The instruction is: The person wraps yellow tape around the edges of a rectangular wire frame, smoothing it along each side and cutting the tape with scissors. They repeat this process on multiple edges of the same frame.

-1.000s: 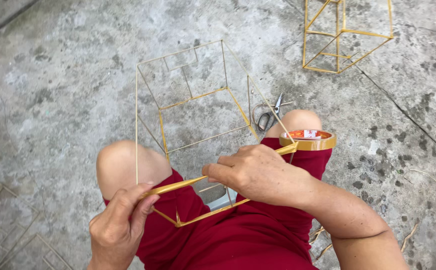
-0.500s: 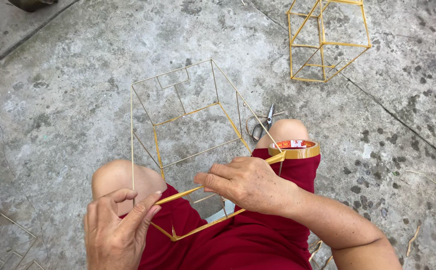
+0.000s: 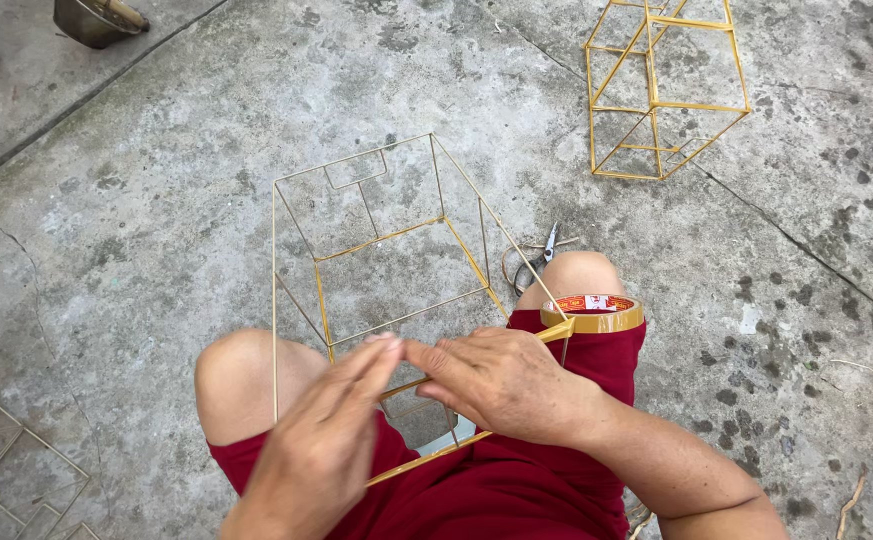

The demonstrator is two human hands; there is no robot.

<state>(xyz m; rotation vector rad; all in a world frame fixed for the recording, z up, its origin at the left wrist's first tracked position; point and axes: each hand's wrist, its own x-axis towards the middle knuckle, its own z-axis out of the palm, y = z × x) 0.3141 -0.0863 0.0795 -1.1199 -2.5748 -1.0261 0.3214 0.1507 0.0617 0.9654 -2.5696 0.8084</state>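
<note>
Over the lap, both hands met on a wire frame.

Resting across the red shorts (image 3: 516, 490), the wire frame (image 3: 376, 250) had one bar pinched between the left hand (image 3: 321, 455) and right hand (image 3: 506, 380), fingertips touching. A roll of yellow tape (image 3: 593, 313) sat on the right knee, its strip running to the bar. Scissors (image 3: 539, 262) lay on the concrete (image 3: 156, 200) just beyond.

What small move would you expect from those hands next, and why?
Probably pressing the tape flat along the rod. Both hands, the left hand and the right hand, meet on one rod of the wire frame, and yellow tape runs from there to the tape roll on the knee.
</note>
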